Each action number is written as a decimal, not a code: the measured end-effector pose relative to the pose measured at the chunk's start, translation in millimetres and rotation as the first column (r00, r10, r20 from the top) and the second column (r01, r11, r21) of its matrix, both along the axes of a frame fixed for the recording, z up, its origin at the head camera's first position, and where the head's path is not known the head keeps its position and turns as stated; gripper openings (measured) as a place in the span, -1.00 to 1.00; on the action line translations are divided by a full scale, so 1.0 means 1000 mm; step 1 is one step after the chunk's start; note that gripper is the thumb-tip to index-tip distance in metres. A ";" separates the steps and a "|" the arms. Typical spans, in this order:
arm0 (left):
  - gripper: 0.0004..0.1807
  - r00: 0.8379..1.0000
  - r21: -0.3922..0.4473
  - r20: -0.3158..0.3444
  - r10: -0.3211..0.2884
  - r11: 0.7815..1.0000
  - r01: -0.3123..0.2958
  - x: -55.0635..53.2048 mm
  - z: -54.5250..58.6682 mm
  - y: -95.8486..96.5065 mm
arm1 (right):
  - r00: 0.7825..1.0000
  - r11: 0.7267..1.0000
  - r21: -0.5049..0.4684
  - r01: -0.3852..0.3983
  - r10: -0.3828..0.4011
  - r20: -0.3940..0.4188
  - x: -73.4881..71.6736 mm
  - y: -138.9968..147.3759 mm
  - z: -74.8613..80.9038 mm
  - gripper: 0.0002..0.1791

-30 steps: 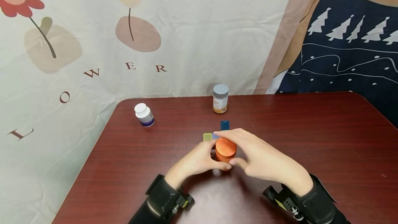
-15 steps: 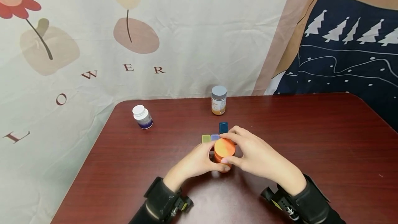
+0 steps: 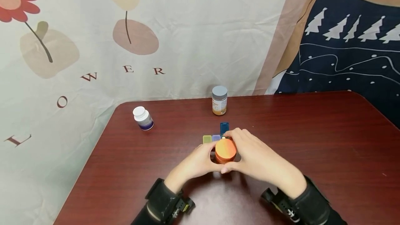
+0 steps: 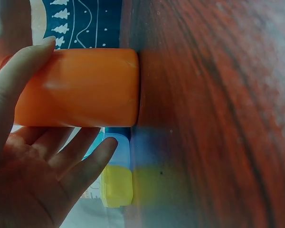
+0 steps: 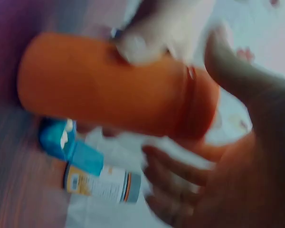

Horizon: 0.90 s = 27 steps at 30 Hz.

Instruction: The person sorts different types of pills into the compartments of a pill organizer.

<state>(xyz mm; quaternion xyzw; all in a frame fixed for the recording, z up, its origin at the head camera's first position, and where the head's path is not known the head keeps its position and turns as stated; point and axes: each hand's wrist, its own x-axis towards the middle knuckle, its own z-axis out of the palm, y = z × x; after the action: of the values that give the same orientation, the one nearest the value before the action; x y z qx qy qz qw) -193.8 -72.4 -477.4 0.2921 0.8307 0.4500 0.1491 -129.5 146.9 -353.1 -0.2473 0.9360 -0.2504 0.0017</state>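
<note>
An orange screw-top bottle (image 3: 225, 150) stands upright on the table. My left hand (image 3: 201, 160) grips its body from the left, thumb in front and fingers behind. Around the cap (image 5: 203, 107) is my right hand (image 3: 254, 157), blurred in the right wrist view, its thumb raised off the cap and its fingers spread along the other side. Just behind the bottle sits a pill box with a yellow-green compartment (image 4: 118, 186), a lilac one (image 3: 216, 138) and a teal one (image 5: 54, 137). The teal lid (image 5: 88, 156) is up, and white pieces show inside.
A white bottle (image 3: 143, 118) with a purple band stands at the table's left. Near the back edge is a grey-capped jar (image 3: 219, 100) with a white and orange label. A pale printed cloth (image 3: 193, 37) hangs behind the red-brown table (image 3: 297, 124).
My right thumb and fingers have shifted around the bottle's cap, the thumb now lower in front and the fingers drawn back from its far side. The left hand keeps its grip.
</note>
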 end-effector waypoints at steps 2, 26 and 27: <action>-0.28 1.000 -0.016 0.000 0.009 1.000 -0.009 0.000 0.002 0.001 | 0.995 0.995 -0.060 -0.085 0.088 0.047 -0.007 0.012 0.000 0.00; -0.35 0.999 -0.026 -0.014 0.030 0.999 -0.031 0.002 0.003 0.001 | 0.983 0.983 -0.064 -0.171 0.167 -0.072 -0.006 -0.001 -0.006 -0.26; -0.33 0.999 -0.029 -0.015 0.031 0.999 -0.031 0.002 0.003 0.001 | 0.984 0.988 -0.040 -0.152 0.147 -0.101 -0.004 -0.003 -0.006 -0.27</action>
<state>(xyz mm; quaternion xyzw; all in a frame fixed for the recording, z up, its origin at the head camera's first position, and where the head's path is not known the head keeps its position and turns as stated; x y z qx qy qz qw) -191.9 -71.1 -474.3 0.2801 0.8426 0.4379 0.1404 -133.1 143.7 -359.4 -0.3286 0.9076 -0.2593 -0.0310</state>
